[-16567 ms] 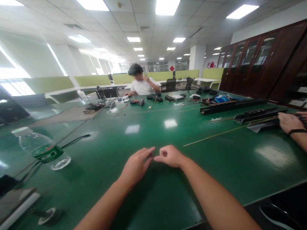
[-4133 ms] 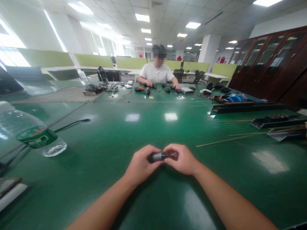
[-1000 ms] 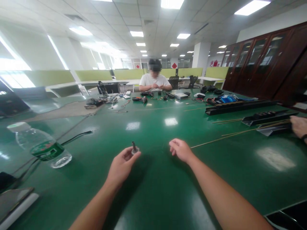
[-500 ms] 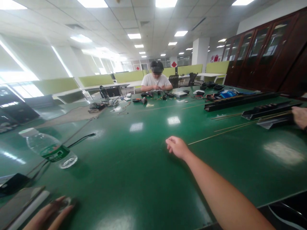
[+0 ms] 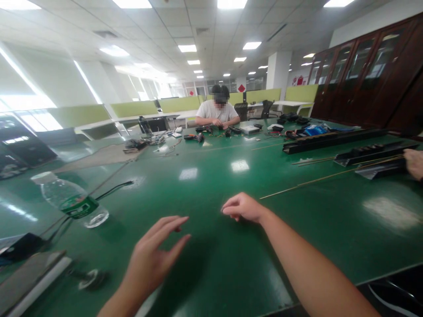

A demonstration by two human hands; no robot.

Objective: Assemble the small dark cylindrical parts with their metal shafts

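My left hand (image 5: 158, 246) is over the near middle of the green table (image 5: 185, 193), thumb and fingers apart with nothing between them. To its right, my right hand (image 5: 243, 207) is closed in a pinch close to the tabletop; anything between its fingertips is too small or hidden to name. A small round, ring-like metal piece (image 5: 90, 280) with a dark stub lies at the lower left, apart from my left hand. Beyond my right wrist a thin brass-coloured rod (image 5: 280, 192) points toward it without touching.
A clear water bottle (image 5: 71, 200) with a green label stands at left, near a black cable (image 5: 114, 190) and a flat grey slab (image 5: 35, 281). Black metal channels (image 5: 330, 141) lie at right, beside another person's hand (image 5: 413, 163). Across the table sits a person (image 5: 216, 112) among tools.
My left hand has let go of the round metal piece and moved right and forward, fingers spread. My right hand has turned slightly, its fingertips lower and nearer the left hand.
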